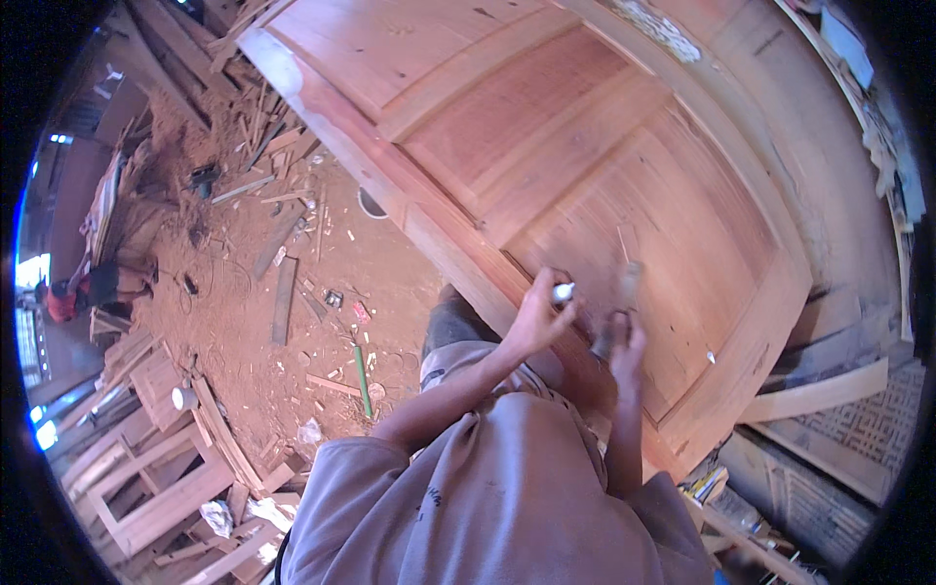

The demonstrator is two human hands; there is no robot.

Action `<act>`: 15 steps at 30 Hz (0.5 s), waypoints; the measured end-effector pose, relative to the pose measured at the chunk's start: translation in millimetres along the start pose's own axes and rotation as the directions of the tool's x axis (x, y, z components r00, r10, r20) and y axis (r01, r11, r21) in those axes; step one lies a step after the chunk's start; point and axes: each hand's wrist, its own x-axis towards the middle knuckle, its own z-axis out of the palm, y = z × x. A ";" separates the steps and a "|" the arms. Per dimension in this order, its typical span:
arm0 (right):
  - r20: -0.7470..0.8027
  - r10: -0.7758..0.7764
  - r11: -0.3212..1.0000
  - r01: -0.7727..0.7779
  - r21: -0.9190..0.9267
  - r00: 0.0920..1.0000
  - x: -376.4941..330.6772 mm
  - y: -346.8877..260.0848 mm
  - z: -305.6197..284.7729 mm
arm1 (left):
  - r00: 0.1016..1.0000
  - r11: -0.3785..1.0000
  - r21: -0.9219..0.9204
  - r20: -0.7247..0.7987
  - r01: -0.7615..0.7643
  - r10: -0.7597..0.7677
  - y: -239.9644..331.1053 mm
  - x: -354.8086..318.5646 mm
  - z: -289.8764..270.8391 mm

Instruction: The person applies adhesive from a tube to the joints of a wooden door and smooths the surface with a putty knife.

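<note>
My left hand is closed around a small white bottle, whose white end shows beyond the fingers. It is over the near left edge of a large panelled wooden door. My right hand is to the right, low over the door's nearest panel, with its fingers curled. A dark blurred thing shows at those fingers; its kind cannot be made out. Just beyond them is a smeared greyish shape, and a thin strip of wood lies farther up the panel.
Wood offcuts and shavings litter the dirt floor on the left, with a green stick and a bucket by the door. Boards and frames are piled lower left. Another person is at the far left. Planks lie to the right.
</note>
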 end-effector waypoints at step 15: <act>-0.055 -0.232 0.959 0.219 -0.178 0.971 31.0 -34.3 -21.4 | 0.996 0.996 -0.083 0.077 -0.043 0.050 -6.7 1.9 -6.8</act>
